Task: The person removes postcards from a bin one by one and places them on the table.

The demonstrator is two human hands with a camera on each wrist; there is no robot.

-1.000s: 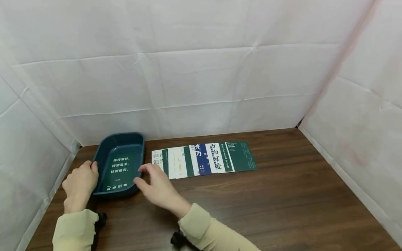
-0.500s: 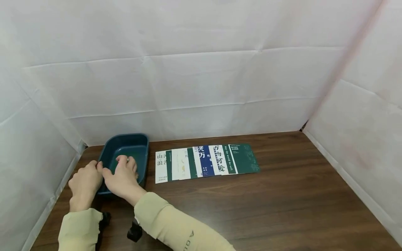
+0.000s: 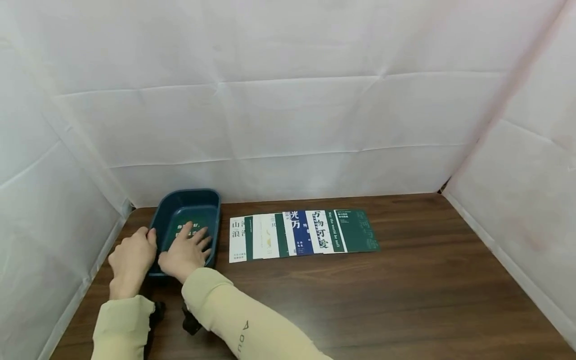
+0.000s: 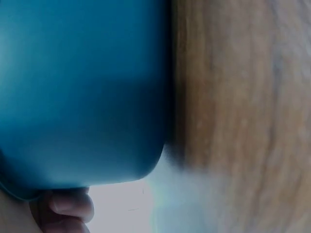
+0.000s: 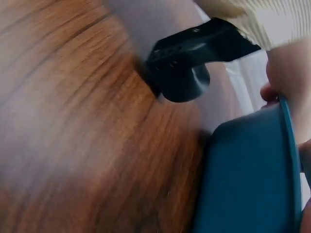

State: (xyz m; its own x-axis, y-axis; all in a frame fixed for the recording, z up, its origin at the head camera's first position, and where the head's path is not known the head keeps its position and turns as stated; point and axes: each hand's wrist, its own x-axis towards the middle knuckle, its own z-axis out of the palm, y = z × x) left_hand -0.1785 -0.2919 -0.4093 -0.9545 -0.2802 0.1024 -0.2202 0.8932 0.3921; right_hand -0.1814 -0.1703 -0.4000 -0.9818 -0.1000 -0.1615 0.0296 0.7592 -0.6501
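A deep blue-green plastic tray (image 3: 198, 200) stands at the table's back left. My left hand (image 3: 133, 257) grips its left rim, and fingertips (image 4: 73, 205) show curled at the rim in the left wrist view. Over the tray's near part lies my right hand (image 3: 185, 255), fingers spread and nearly straight, palm down. Under those fingers a green card (image 3: 180, 223) with white lettering shows on the tray floor, partly hidden. The right wrist view has the tray's outer wall (image 5: 243, 179) at its lower right.
Right of the tray, a row of overlapping printed cards (image 3: 355, 230) in green, white and blue lies on the brown wooden table (image 3: 405, 300). White sheeting (image 3: 288, 115) stands behind and at both sides. A black camera (image 5: 184, 68) is strapped to the left wrist.
My right hand has come left from beside the tray's right rim to over its inside, and its fingers have spread out. The left hand keeps its hold. The head view has shifted slightly.
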